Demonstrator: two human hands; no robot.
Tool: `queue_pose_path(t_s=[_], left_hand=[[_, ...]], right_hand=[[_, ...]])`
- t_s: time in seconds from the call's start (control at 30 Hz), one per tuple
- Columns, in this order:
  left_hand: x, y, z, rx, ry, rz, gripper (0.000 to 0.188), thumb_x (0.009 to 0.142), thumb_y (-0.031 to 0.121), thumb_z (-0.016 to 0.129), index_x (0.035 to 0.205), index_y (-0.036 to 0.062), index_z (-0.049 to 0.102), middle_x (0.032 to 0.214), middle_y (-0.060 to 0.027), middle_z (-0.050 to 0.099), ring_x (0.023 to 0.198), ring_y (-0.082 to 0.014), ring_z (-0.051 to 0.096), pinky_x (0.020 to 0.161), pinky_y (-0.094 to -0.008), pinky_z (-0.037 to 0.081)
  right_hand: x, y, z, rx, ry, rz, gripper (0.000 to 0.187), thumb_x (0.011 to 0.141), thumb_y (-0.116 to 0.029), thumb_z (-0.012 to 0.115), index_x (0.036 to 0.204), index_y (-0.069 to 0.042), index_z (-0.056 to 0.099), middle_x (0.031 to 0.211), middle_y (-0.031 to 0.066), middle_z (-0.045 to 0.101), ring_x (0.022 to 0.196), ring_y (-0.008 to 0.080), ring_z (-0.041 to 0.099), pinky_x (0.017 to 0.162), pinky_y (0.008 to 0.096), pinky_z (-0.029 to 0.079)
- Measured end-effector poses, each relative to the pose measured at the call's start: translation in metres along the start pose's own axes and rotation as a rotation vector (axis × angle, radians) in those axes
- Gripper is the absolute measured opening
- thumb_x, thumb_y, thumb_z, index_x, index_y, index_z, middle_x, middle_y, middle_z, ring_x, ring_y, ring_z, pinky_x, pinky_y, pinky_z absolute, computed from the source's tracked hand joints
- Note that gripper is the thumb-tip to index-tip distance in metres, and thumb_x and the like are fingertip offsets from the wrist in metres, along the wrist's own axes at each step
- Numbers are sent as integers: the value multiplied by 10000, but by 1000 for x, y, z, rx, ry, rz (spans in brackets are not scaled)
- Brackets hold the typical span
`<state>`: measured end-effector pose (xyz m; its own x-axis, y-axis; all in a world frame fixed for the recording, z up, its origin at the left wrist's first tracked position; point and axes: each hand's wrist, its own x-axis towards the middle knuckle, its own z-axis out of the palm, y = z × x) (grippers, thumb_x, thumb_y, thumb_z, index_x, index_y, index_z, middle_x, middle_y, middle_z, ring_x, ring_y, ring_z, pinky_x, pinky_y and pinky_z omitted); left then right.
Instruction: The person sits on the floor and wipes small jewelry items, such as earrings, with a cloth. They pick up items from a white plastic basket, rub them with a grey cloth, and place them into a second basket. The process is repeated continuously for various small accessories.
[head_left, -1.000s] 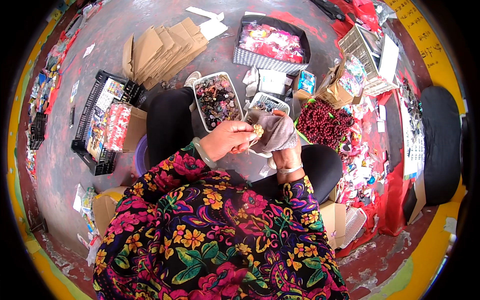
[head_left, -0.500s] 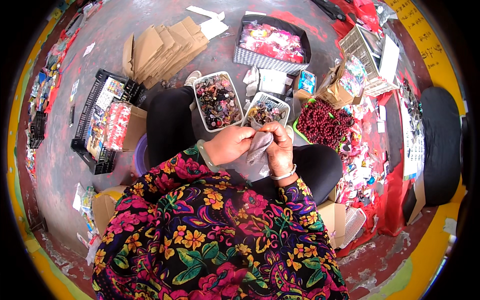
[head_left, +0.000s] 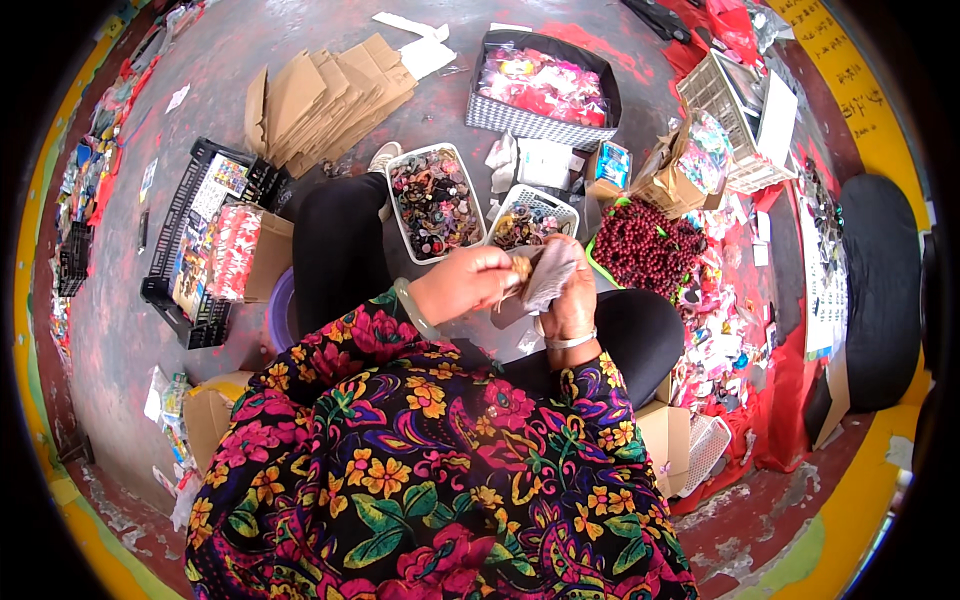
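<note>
My right hand [head_left: 570, 305] grips a soft grey cloth pouch [head_left: 550, 277], held up over my lap with its mouth toward my other hand. Beside it my left hand [head_left: 462, 288] is closed, thumb and fingers pinching a small tan-gold piece [head_left: 521, 267] against the pouch's opening; its exact kind is hard to make out. Just beyond the hands stands a small white basket [head_left: 575, 222] of mixed small trinkets. To its left is a larger white basket [head_left: 394, 207] heaped with dark and coloured hair ties and small ornaments.
Dark red bead strands [head_left: 655, 245] fill a green-rimmed tray at right. A patterned bin [head_left: 540, 121] of pink packets stands farther off, near folded cardboard [head_left: 330, 100]. A black crate [head_left: 185, 240] and purple basin [head_left: 283, 310] sit at left; loose goods cover red cloth [head_left: 785, 400] at right.
The pouch has turned and opened out, shifting slightly right with my right hand. My left hand has drawn a little apart, and the tan-gold piece now shows at its fingertips.
</note>
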<state>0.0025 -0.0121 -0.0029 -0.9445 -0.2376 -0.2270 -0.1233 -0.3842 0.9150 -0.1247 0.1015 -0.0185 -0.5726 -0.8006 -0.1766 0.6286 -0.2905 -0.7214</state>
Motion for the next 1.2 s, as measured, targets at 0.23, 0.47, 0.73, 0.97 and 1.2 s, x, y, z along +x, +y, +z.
queue_pose_path(t_s=[0.23,0.47,0.73,0.97,1.2], left_hand=[[9,-3,-19,-818,349,-77,211,884,233,469,935,33,514,896,-94,570,829,-180,554,720,-299,447],[17,-23,-17,-859,327,-2,294,912,275,386,932,21,533,1005,-95,566,933,-193,536,857,-342,413],[14,-13,8,-945,189,-43,266,898,253,414,991,24,509,996,-62,551,928,-171,522,871,-327,389],[9,-8,2,-593,311,111,115,837,144,529,919,68,554,906,-31,594,807,-115,551,716,-259,415],[7,-5,18,-217,327,255,111,771,24,605,865,45,549,784,32,534,711,-40,473,647,-185,372]], right_hand=[[9,-7,-9,164,-24,52,169,879,-159,433,984,-55,515,896,49,555,796,174,558,687,281,481],[-6,13,23,-913,-337,-374,346,681,83,559,1000,-50,545,964,71,575,881,188,553,777,267,438],[-3,26,13,-781,-220,-321,347,701,133,473,1002,-25,543,981,89,575,899,203,554,824,283,424],[0,4,12,152,-71,104,169,847,-20,442,972,-45,553,931,69,597,791,158,580,696,247,480],[1,9,10,-14,19,-58,168,839,-23,480,992,-51,543,899,45,598,777,121,571,682,233,471]])
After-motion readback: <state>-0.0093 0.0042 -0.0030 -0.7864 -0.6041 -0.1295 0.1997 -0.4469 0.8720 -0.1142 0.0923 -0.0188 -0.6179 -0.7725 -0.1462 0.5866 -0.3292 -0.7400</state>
